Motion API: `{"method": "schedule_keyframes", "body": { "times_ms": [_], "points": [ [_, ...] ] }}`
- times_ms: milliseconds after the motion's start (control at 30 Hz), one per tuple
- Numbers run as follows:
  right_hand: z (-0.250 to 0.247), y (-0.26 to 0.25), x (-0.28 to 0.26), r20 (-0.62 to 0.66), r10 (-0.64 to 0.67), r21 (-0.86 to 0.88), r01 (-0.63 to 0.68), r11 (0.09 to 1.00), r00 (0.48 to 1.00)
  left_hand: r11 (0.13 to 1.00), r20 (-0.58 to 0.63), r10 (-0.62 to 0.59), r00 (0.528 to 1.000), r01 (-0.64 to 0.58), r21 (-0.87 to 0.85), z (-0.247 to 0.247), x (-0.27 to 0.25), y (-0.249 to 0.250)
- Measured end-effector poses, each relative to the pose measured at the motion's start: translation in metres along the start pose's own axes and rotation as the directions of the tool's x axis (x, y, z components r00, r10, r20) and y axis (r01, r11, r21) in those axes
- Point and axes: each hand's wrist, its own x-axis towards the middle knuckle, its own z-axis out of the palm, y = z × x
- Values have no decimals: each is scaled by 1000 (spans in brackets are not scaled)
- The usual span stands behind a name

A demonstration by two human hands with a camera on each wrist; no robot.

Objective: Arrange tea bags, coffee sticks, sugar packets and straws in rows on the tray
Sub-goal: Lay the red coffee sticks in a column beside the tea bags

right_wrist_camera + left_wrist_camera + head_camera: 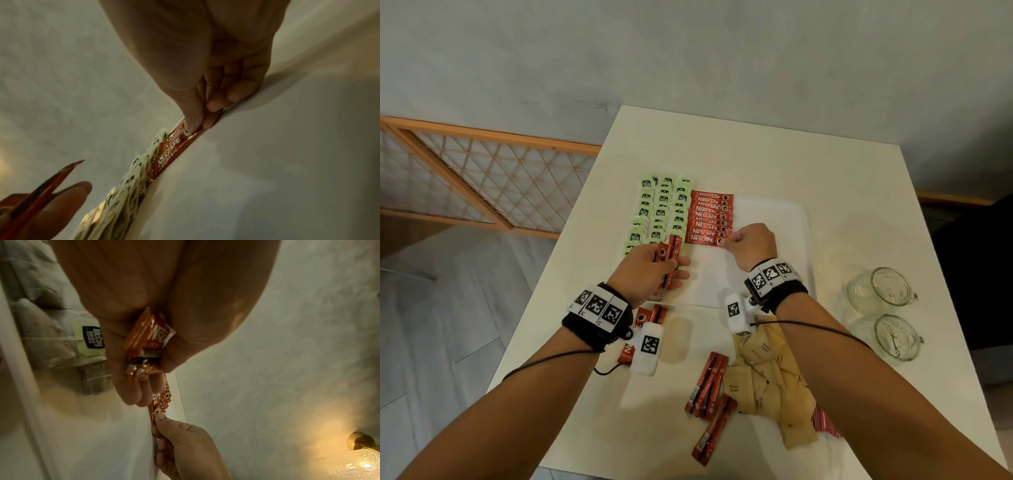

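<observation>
Tea bags (659,212): three rows. Glass cups (880,291): two. Hands (650,270): two. Tray (784,219): one.

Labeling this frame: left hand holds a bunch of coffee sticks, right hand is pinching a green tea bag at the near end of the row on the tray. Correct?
Not quite. The right hand pinches a red coffee stick, not a green tea bag; the head and right wrist views show it at the near end of the coffee row on the tray. The left hand does hold a bunch of coffee sticks.
</observation>
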Motion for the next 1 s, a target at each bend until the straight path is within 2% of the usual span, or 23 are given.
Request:
{"method": "schedule_keyframes", "body": {
  "times_ms": [333, 467, 633, 733, 833, 900, 1000],
  "points": [
    [-5, -1, -1, 2, 20, -27, -20, 999, 1000, 999, 44, -42, 998, 41, 23, 3, -5, 3],
    [-11, 0, -9, 30, 10, 27, -11, 1000, 1000, 995, 62, -55, 997, 49, 91, 3, -6, 1],
    [-14, -5, -25, 117, -113, 146, 96, 985, 987, 986, 58, -36, 998, 26, 162, 4, -6, 1],
    [-17, -13, -38, 244, -203, 258, 139, 956, 948, 981, 63, -15, 998, 2, 193, 6, -6, 1],
    [-17, -21, -48, 335, -264, 292, 167, 942, 904, 980, 76, -4, 997, -12, 200, 7, -6, 0],
    [-14, -22, -50, 355, -295, 318, 182, 931, 887, 978, 86, 3, 996, -21, 209, 8, -6, -1],
    [-13, -20, -50, 316, -311, 409, 166, 897, 896, 970, 76, 24, 997, -41, 238, 8, -5, 1]
  ]
}}
